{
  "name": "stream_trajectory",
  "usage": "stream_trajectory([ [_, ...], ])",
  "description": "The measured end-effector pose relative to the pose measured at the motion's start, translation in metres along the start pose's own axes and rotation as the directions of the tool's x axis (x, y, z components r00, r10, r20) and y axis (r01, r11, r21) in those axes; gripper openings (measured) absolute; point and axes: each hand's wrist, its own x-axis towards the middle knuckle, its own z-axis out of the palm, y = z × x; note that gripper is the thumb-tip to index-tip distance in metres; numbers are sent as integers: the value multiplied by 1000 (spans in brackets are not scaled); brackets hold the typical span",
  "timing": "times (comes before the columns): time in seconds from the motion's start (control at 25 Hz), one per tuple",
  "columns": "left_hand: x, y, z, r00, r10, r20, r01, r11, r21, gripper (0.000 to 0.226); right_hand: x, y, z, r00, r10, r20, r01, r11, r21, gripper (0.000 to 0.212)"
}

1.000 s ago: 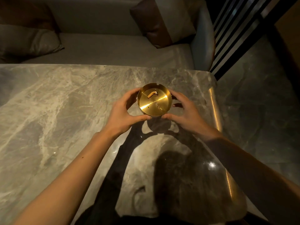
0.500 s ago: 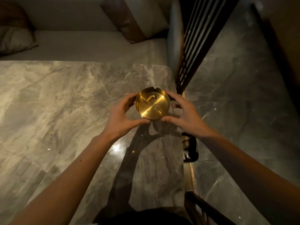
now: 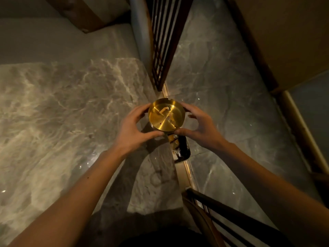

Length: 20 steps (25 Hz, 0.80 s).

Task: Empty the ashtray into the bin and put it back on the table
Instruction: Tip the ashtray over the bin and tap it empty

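A round brass ashtray (image 3: 166,114) with a cigarette butt (image 3: 162,110) inside is held level between both hands, above the right edge of the marble table (image 3: 71,113). My left hand (image 3: 132,130) grips its left rim with thumb and fingers. My right hand (image 3: 199,125) grips its right rim the same way. Just below the ashtray, on the floor beside the table, stands a dark bin (image 3: 180,148) with butts and scraps in it, partly hidden by the ashtray and my right thumb.
A sofa seat (image 3: 62,38) with a cushion (image 3: 85,13) lies beyond the table. A dark slatted screen (image 3: 165,41) rises at the table's far right corner. Grey stone floor (image 3: 231,86) spreads to the right. A dark chair back (image 3: 222,216) stands at lower right.
Both hands have carried the ashtray to the right, from over the table's middle to its right edge. The view swung right with it, and the bin came into sight below.
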Motion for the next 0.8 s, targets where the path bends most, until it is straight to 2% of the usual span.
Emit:
stream_trajectory([
  [0.2, 0, -6, 40, 991, -122, 52, 124, 991, -43, 95, -15, 39, -12, 990, 139, 33, -140, 989, 45, 81],
  [0.36, 6, -4, 81, 967, -246, 58, 251, 965, -83, 86, -16, 78, -28, 974, 199, 110, -211, 971, 109, 76],
  [0.52, 18, -16, 130, 922, -385, 38, 386, 913, -129, 88, -10, 123, -45, 946, 254, 200, -287, 944, 163, 64],
  [0.72, 38, -43, 196, 842, -534, 76, 538, 824, -175, 88, -9, 198, -54, 918, 315, 241, -371, 895, 246, 75],
  [0.8, 45, -54, 218, 822, -566, 62, 568, 805, -174, 86, -8, 225, -53, 900, 337, 276, -408, 874, 264, 73],
])
